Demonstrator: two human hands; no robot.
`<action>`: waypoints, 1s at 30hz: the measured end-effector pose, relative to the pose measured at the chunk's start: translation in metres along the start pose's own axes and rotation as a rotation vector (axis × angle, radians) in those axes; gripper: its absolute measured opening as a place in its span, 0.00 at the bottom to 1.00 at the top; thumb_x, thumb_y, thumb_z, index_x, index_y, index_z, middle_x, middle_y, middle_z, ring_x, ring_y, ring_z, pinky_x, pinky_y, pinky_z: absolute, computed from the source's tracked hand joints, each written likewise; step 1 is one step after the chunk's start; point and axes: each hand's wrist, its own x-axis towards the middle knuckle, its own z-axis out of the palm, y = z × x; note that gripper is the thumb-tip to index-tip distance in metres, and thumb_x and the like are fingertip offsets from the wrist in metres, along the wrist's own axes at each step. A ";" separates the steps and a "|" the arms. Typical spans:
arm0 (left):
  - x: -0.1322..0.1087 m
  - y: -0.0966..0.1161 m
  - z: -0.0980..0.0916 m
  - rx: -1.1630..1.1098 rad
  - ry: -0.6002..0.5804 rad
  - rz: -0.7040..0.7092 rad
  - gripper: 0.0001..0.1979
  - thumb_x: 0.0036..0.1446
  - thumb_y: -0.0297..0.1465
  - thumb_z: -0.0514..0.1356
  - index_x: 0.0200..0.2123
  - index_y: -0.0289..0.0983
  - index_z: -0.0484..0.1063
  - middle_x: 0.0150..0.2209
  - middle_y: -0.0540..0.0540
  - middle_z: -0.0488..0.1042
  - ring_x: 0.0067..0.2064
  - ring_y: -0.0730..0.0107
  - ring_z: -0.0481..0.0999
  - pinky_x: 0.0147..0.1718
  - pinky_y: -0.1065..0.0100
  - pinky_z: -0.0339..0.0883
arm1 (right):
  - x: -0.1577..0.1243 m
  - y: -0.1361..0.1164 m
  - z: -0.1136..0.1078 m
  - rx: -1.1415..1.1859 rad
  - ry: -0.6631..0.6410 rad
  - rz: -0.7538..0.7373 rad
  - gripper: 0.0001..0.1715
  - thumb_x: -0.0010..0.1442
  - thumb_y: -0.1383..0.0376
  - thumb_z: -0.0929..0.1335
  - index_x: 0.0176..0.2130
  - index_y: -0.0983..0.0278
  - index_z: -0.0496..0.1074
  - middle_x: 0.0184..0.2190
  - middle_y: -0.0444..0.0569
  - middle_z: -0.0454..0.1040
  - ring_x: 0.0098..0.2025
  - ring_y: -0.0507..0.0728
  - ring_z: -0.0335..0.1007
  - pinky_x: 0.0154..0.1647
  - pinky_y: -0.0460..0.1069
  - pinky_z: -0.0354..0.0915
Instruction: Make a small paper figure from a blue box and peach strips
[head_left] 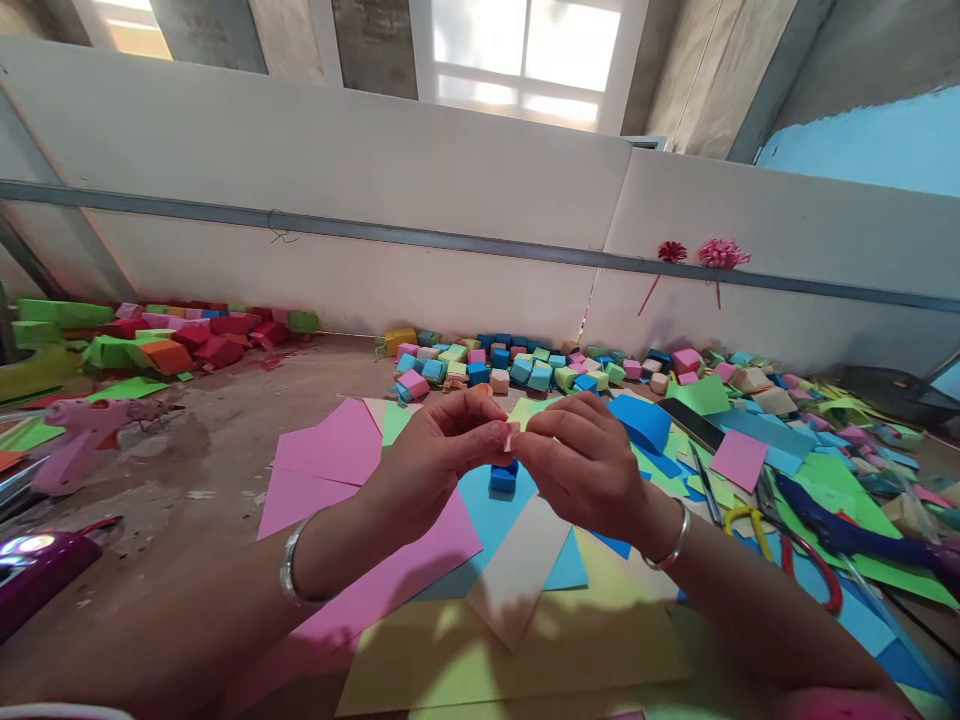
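My left hand and my right hand meet over the middle of the table, their fingertips close together. Pinched between them is a small piece of pale peach paper, mostly covered by the fingers. Just below it, a small blue paper box rests on the sheets. Under the hands lie pink paper, a light-blue sheet, a cream strip and a large yellow sheet.
Many small coloured paper boxes line the wall. On the right lie scissors, a purple-handled tool and a dark phone-like object. A pink glue gun and a purple device sit at the left.
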 end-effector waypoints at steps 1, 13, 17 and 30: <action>0.000 -0.001 0.000 0.011 -0.001 0.009 0.08 0.49 0.29 0.70 0.28 0.36 0.73 0.28 0.53 0.72 0.30 0.78 0.72 0.31 0.75 0.73 | 0.001 -0.001 0.000 0.052 0.010 0.046 0.05 0.60 0.73 0.67 0.35 0.64 0.71 0.30 0.48 0.75 0.34 0.54 0.67 0.35 0.52 0.62; -0.001 -0.007 0.001 0.154 0.042 0.152 0.05 0.47 0.28 0.71 0.28 0.36 0.78 0.28 0.48 0.79 0.29 0.71 0.78 0.31 0.70 0.75 | 0.000 -0.010 0.005 0.446 0.058 0.459 0.06 0.60 0.72 0.66 0.34 0.62 0.64 0.28 0.44 0.69 0.29 0.51 0.65 0.30 0.47 0.64; -0.005 -0.004 0.005 0.196 0.039 0.173 0.06 0.47 0.29 0.71 0.30 0.36 0.78 0.31 0.47 0.79 0.33 0.69 0.78 0.33 0.68 0.75 | -0.001 -0.013 0.008 0.481 0.086 0.514 0.05 0.60 0.72 0.66 0.34 0.62 0.65 0.30 0.45 0.69 0.31 0.52 0.66 0.31 0.48 0.65; -0.012 0.008 0.006 0.435 -0.010 0.253 0.03 0.48 0.27 0.68 0.28 0.36 0.78 0.26 0.49 0.74 0.28 0.71 0.74 0.27 0.70 0.72 | 0.005 -0.009 -0.011 0.393 -0.200 0.300 0.12 0.64 0.71 0.61 0.28 0.64 0.64 0.22 0.42 0.63 0.26 0.50 0.55 0.27 0.47 0.52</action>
